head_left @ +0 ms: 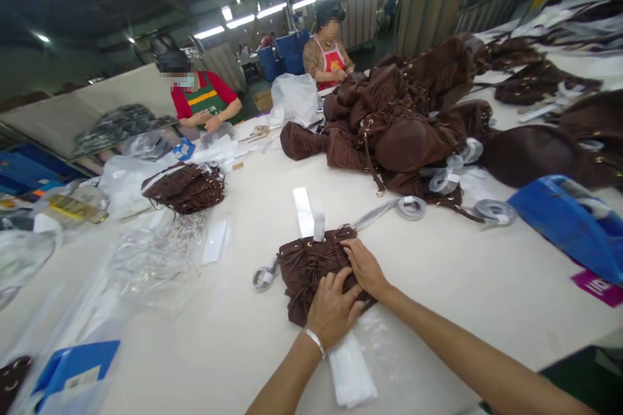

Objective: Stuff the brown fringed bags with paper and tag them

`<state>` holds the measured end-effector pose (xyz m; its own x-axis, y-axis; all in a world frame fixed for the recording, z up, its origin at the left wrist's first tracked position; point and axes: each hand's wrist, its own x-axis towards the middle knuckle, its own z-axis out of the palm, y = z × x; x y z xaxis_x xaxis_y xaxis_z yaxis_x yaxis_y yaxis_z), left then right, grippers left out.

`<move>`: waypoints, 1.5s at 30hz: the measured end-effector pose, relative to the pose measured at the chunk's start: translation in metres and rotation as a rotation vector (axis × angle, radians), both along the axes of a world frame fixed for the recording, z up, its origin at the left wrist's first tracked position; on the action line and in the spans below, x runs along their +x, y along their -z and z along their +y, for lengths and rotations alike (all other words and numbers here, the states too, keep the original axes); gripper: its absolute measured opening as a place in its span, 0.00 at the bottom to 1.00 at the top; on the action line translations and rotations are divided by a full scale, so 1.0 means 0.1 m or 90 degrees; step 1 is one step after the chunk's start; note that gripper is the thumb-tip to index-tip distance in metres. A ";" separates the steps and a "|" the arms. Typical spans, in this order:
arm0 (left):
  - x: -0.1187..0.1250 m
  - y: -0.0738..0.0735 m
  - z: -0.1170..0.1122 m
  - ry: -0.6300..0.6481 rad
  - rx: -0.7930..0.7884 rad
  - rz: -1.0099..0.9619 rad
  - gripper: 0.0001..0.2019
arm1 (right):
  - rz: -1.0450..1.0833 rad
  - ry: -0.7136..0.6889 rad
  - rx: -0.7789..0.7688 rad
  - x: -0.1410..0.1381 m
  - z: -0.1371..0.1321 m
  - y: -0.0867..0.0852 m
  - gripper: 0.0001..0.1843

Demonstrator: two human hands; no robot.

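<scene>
One long pale table (438,311) carries everything. All places below are relative to the fringed bag (306,266) under the hands.

Beyond and right: a big heap of brown bags (403,117), piled loose, filling most of the far table. Far beyond, across the table: two co-workers, one in a green apron (204,100), one in a red apron (328,58), hands down at their own spots. Beyond-left, well apart: a second fringed bag (185,188), lying flat. Just beyond: a white strip (302,207) flat on the table. A wrapped strap coil (411,207) sits further right. Only the two hands cover the fringed bag.

Containers:
- Blue plastic bag (564,220): well to the right, something pale inside, can't tell what.
- Clear plastic bags (150,259): to the left, crumpled and limp, contents not readable.
- White plastic bag (294,97): far beyond, puffed up, contents hidden.

Fringed bag: dark brown, suede-like, rows of thin fringe across its face, flat on the table's near half. A taped strap loop (263,277) sticks out on its left. A white flat packet (350,369) pokes out from under its near side.

Left hand (333,308) is palm-down on the near edge, bracelet (315,340) on the wrist. Right hand (365,267) is palm-down on the right side. Both are flat, fingers extended, pressing, closed around nothing.
</scene>
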<state>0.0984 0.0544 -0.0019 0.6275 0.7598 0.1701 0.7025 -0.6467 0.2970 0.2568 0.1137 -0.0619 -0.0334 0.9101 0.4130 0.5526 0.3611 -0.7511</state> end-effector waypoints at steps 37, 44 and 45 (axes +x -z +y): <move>-0.69 -0.47 0.24 -0.018 -0.139 0.021 0.08 | -0.072 -0.020 0.019 0.02 0.02 -0.01 0.13; -0.26 -0.53 0.03 0.018 -0.025 0.063 0.06 | -0.053 -0.015 0.018 0.04 0.04 0.03 0.13; -0.12 -0.54 -0.03 0.030 -0.043 0.069 0.06 | -0.052 -0.017 0.017 0.05 0.05 0.04 0.13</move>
